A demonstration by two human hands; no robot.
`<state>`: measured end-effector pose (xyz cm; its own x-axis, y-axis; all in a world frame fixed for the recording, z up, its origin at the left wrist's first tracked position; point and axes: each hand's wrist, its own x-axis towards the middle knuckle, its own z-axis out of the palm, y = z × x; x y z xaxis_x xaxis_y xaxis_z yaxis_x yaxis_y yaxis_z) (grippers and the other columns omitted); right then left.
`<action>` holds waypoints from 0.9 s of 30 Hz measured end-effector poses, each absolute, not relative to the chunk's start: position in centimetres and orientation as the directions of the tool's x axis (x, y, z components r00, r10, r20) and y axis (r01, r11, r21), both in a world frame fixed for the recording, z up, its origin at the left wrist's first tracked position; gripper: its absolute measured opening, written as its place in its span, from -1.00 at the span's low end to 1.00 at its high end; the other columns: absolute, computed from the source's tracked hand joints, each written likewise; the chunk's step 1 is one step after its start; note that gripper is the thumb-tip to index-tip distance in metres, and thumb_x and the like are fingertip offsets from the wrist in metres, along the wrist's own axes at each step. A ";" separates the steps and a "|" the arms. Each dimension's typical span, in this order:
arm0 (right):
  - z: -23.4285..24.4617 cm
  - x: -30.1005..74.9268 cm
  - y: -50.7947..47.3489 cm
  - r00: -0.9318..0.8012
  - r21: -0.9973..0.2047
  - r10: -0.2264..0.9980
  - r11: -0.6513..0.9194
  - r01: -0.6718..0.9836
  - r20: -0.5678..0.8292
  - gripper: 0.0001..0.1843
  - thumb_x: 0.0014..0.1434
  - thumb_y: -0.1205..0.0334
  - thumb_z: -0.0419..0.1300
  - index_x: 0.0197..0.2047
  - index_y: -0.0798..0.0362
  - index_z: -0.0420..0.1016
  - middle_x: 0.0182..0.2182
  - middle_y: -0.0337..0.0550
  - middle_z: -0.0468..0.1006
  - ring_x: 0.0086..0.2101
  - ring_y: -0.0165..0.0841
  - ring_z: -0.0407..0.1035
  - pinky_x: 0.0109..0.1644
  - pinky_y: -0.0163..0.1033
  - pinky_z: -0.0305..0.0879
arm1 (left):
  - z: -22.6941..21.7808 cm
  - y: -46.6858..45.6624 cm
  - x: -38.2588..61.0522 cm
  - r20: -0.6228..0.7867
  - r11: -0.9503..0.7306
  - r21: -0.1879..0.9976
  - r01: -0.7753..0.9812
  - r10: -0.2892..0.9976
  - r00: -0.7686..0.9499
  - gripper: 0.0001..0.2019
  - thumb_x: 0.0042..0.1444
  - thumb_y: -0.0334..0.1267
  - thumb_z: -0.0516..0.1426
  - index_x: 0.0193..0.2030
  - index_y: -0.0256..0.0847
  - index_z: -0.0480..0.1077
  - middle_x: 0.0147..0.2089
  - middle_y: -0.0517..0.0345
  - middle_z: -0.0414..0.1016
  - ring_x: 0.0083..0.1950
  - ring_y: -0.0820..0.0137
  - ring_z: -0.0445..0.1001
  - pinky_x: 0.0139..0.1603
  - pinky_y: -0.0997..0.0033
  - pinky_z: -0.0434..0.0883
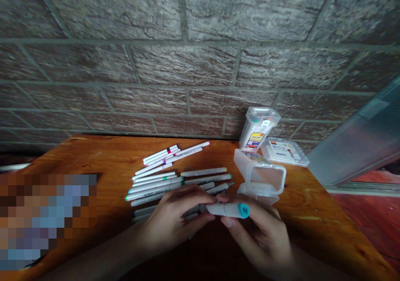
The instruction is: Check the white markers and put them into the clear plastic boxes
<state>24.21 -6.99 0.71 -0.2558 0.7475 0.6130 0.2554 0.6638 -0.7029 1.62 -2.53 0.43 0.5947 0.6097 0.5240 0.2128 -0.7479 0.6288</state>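
White-barrelled plastic marker with a turquoise end (229, 210), and it was right at the centre of the action, held up over the near side of the brown wooden table (109, 160)! Its pale body lay almost level, a thin seam around the barrel, the round turquoise tip facing right and near with a dark two-digit number, seemingly 66. Its other end ran greyish and blurred into the fingers. Left hand (173, 216): thumb and fingertips closed on that greyish end. Right hand (265, 227): thumb below, fingers above, pinching the barrel. Just beyond lay a row of white markers with coloured bands (153, 187), and farther off, a loose bunch of slim white pens (170, 156). Over on the right, an open, clear plastic box (243, 164) lay near an upright, clear plastic container with a yellow label (254, 141).
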 end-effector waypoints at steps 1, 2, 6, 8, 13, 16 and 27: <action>0.5 24.2 -7.0 -0.263 -0.709 0.752 0.659 0.253 0.605 -0.49 0.28 0.49 0.30 0.23 -0.12 0.52 -0.20 -0.18 0.74 -0.25 -0.29 0.68 -0.19 -0.34 0.61 | 0.4 -2.5 1.6 0.527 -0.748 0.629 0.211 0.610 0.591 -0.84 0.31 -0.36 0.29 0.01 -0.18 0.55 -0.11 0.05 0.68 -0.11 0.33 0.66 -0.08 0.45 0.54; 0.3 24.2 -7.0 -0.270 -0.722 0.760 0.648 0.243 0.591 -0.45 0.29 0.48 0.30 0.28 -0.13 0.48 -0.21 -0.19 0.74 -0.28 -0.30 0.67 -0.22 -0.35 0.60 | 0.4 -2.4 1.6 0.528 -0.742 0.637 0.207 0.616 0.585 -0.84 0.31 -0.36 0.29 0.01 -0.18 0.56 -0.10 0.05 0.68 -0.10 0.33 0.66 -0.07 0.45 0.54; -0.4 24.2 -7.0 -0.299 -0.787 0.795 0.590 0.181 0.528 -0.33 0.31 0.46 0.27 0.40 -0.20 0.31 -0.20 -0.22 0.70 -0.42 -0.39 0.57 -0.39 -0.38 0.52 | 0.4 -2.2 1.5 0.501 -0.655 0.724 0.215 0.714 0.488 -0.85 0.28 -0.39 0.31 -0.03 -0.18 0.58 -0.12 0.10 0.70 -0.12 0.36 0.66 -0.06 0.47 0.53; -0.6 24.2 -7.0 -0.308 -0.797 0.810 0.568 0.203 0.499 -0.33 0.32 0.45 0.26 0.40 -0.23 0.29 -0.16 -0.22 0.68 -0.41 -0.40 0.56 -0.39 -0.38 0.51 | 0.4 -2.2 1.6 0.467 -0.594 0.771 0.230 0.772 0.431 -0.88 0.26 -0.38 0.32 -0.07 -0.18 0.58 -0.14 0.14 0.70 -0.15 0.38 0.66 -0.07 0.48 0.54; -0.4 24.3 -6.9 -0.331 -0.772 0.818 0.563 0.296 0.470 -0.37 0.35 0.40 0.25 0.38 -0.27 0.30 -0.15 -0.24 0.68 -0.38 -0.39 0.56 -0.35 -0.36 0.51 | 0.5 -2.4 1.6 0.455 -0.558 0.796 0.235 0.807 0.377 -0.89 0.25 -0.34 0.34 -0.11 -0.17 0.57 -0.16 0.16 0.70 -0.15 0.38 0.67 -0.08 0.50 0.54; -0.3 24.3 -6.9 -0.351 -0.760 0.809 0.575 0.304 0.471 -0.40 0.36 0.40 0.23 0.37 -0.26 0.31 -0.13 -0.24 0.68 -0.39 -0.41 0.56 -0.35 -0.37 0.50 | 0.6 -2.5 1.6 0.469 -0.574 0.784 0.236 0.797 0.381 -0.89 0.24 -0.33 0.34 -0.11 -0.18 0.56 -0.18 0.15 0.69 -0.18 0.38 0.66 -0.11 0.49 0.53; 0.2 23.8 -6.5 -0.181 -0.863 0.868 0.487 0.133 0.462 -0.75 0.29 0.38 0.34 0.00 -0.07 0.55 -0.34 -0.25 0.64 -0.45 -0.40 0.53 -0.39 -0.37 0.51 | 1.0 -2.4 1.5 0.462 -0.723 0.651 0.232 0.619 0.635 -0.69 0.40 -0.42 0.13 0.21 -0.19 0.50 0.04 -0.04 0.64 0.06 0.26 0.61 0.08 0.33 0.52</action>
